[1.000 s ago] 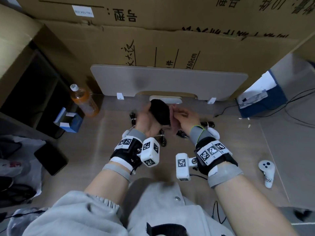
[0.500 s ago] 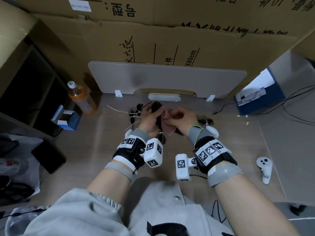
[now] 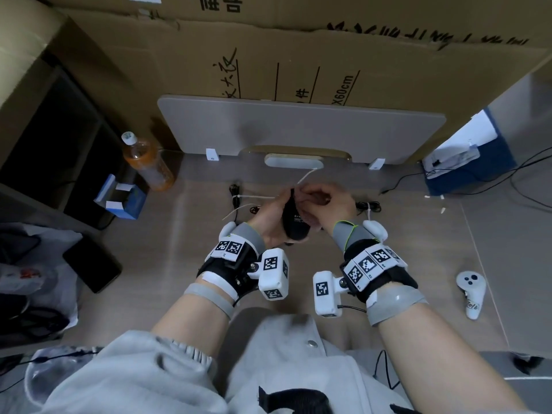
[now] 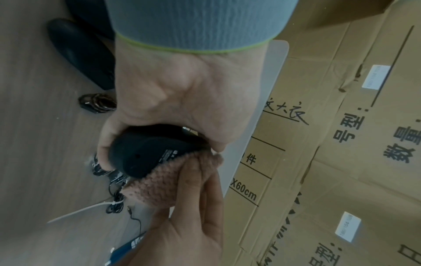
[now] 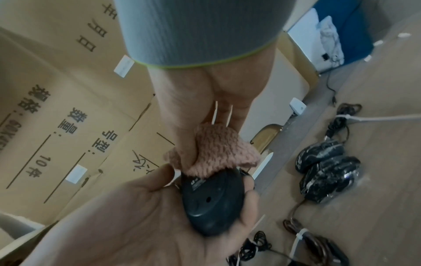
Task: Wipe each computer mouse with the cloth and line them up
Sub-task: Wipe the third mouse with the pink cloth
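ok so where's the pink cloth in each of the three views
Head: barely visible, a pale sliver under the right hand at centre, against the black mouse.
Left wrist: pink cloth lower centre, pressed on the mouse's underside.
Right wrist: centre, just above the mouse.
Shared landmark: the mouse's label.

My left hand (image 3: 270, 218) wraps the mouse (image 3: 294, 222); its top side is hidden against my palm, label print too small to read. Cloth (image 4: 157, 185) covers the mouse's front end; my right hand (image 3: 327, 204) hides most of the cloth from the head view. Two more mice (image 5: 328, 169) on the floor are blurred. My lap is cut off by the bottom edge.
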